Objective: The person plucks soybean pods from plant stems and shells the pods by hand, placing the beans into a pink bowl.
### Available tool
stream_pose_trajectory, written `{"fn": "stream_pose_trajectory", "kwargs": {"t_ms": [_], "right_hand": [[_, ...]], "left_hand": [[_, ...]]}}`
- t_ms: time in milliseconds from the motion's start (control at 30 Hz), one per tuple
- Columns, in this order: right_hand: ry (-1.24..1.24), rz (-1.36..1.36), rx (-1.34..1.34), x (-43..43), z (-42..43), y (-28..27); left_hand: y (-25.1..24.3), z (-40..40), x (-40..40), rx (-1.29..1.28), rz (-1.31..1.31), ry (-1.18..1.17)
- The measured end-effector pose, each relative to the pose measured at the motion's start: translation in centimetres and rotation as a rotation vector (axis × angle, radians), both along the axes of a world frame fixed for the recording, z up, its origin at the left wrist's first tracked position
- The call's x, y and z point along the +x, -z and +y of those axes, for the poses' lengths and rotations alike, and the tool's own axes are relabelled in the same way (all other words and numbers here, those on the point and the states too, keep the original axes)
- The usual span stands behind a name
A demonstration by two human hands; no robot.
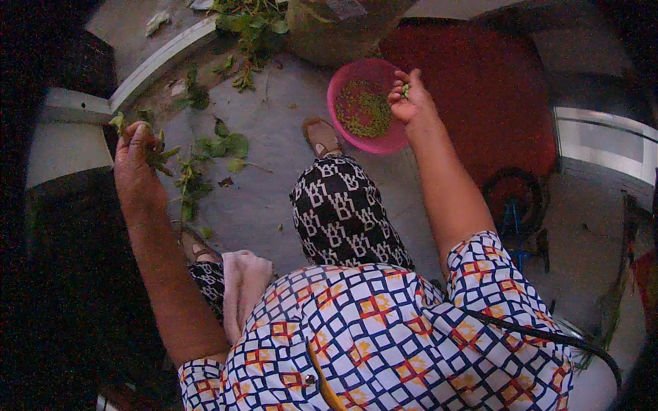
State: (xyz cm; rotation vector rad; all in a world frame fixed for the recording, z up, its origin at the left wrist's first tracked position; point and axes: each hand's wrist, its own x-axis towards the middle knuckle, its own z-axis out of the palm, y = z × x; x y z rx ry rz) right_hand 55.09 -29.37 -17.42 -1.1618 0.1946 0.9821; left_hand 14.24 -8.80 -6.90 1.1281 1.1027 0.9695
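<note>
Out at the left, my left hand [134, 146] has its thumb and fingers closed on green pods [163, 158] with bits of leaf. My right hand [413, 103] is palm up and half curled, with several small green beans or peas [405, 91] in the fingers. It is over the right rim of a pink plastic basin [334, 110]. Many shelled green seeds [364, 110] are spread over the basin's bottom. Leafy plant stems [226, 145] lie on the grey floor between my left hand and my feet.
A large sack [334, 36] stands beyond the basin, with more leafy stems [252, 25] beside it. A dark red surface [473, 87] lies to the right, near a small wheel [516, 200]. A pale raised edge [164, 59] curves along the far left. A pink cloth [245, 280] hangs near my left leg.
</note>
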Motion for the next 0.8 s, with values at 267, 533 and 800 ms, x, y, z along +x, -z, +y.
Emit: {"fn": "stream_pose_trajectory", "kwargs": {"t_ms": [267,533,800], "right_hand": [[0.086,-0.019,-0.188,1.8,-3.1,-3.9],[0.193,-0.120,-0.254,2.5,-3.0,-1.3],[-0.307,-0.277,0.293,-7.7,10.8,-11.0]], "left_hand": [[-0.9,-0.2,2.4,-0.001,-0.024,-0.012],[0.6,0.9,0.9,0.033,0.016,0.083],[1.8,2.9,-1.0,-0.105,-0.235,0.092]]}}
